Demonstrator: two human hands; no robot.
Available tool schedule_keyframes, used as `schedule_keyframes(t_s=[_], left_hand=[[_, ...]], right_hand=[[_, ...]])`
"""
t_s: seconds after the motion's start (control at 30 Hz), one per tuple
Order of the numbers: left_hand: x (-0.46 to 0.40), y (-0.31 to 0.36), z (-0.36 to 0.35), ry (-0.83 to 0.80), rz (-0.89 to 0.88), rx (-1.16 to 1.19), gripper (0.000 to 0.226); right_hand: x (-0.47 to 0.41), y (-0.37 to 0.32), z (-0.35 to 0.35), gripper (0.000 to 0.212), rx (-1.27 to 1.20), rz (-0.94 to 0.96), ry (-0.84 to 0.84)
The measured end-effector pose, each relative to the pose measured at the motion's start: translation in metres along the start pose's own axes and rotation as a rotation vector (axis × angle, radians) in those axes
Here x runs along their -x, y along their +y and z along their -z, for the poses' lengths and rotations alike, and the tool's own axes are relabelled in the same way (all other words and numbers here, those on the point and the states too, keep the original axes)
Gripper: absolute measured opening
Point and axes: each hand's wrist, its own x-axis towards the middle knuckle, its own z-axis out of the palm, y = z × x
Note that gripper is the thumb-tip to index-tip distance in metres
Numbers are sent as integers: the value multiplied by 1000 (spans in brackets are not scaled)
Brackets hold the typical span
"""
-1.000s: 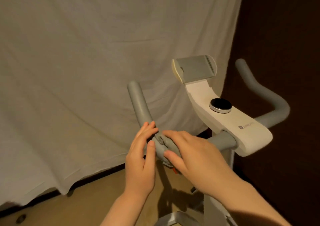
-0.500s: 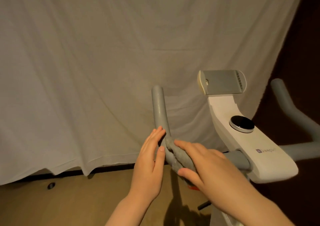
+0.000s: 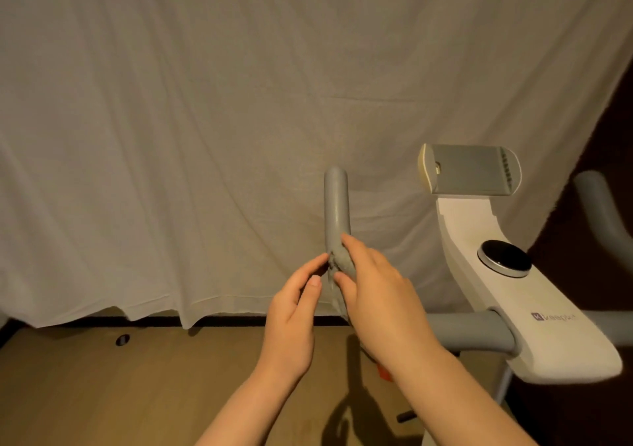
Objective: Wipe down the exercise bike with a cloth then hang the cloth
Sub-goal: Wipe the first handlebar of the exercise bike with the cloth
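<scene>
Your right hand curls around the grey cloth, bunched against the left handlebar of the exercise bike, while your left hand touches it with near-straight fingers. Judging by this, you're either wiping or draping it; the hanging looks unfinished.

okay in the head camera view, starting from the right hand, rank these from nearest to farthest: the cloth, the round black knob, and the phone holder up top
1. Cloth: wrapped on the left handlebar, gripped by the right hand.
2. Round black knob: to the right, on the white console.
3. Phone holder: up and right, atop the console.
</scene>
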Motion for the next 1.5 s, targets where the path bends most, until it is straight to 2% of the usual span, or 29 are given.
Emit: schedule_keyframes(t_s=[0.13,0.23,0.33,0.43,0.5,0.63,0.7,0.8,0.9,0.97,1.07,1.1,1.2,1.27,1.37,1.43,1.5], left_hand=[[1,2,7,-47,21,34,37],[-4,-1,6,-24,67,33,41],[-7,-1,7,-59,78,-38,45],[-14,2,15,-113,89,-42,42],[-24,4,18,-121,71,-51,42],[-47,11,13,-150,78,-24,39],[-55,11,12,-159,71,-22,39],[-59,13,8,-152,54,0,37],[-60,13,0,-84,56,40,33],[-59,11,-3,-41,47,48,33],[-56,11,-6,-12,33,31,31],[-56,11,-9,2,35,32,30],[-55,8,-18,44,21,42,41],[-51,9,-22,47,22,49,50],[-44,11,-20,64,44,39,40],[-43,12,-20,92,65,49,32],[-46,14,-22,100,79,63,34]], right_hand=[[21,-1,2,62,89,4,-67],[-19,-1,-6,48,68,-92,-36],[-37,-5,-9,43,-9,-190,-40],[-11,-7,-3,41,-4,-183,-141],[-26,-7,3,40,-53,-261,-179],[-67,-6,-5,40,-225,-382,-60],[-48,-9,-12,43,-189,-344,-58],[-27,-12,-13,50,-56,-272,-152],[-64,-8,-10,46,-67,-339,-89],[-67,-13,-12,53,-32,-329,-71],[-39,-19,-13,69,117,-190,-217],[-39,-16,-11,72,98,-199,-222],[-68,-7,-7,62,-48,-271,-147],[-71,-5,-8,56,-70,-245,-103],[-52,-3,-12,62,72,-85,-231],[-60,0,-8,63,46,-109,-238],[-82,3,-5,60,-25,-154,-176]])
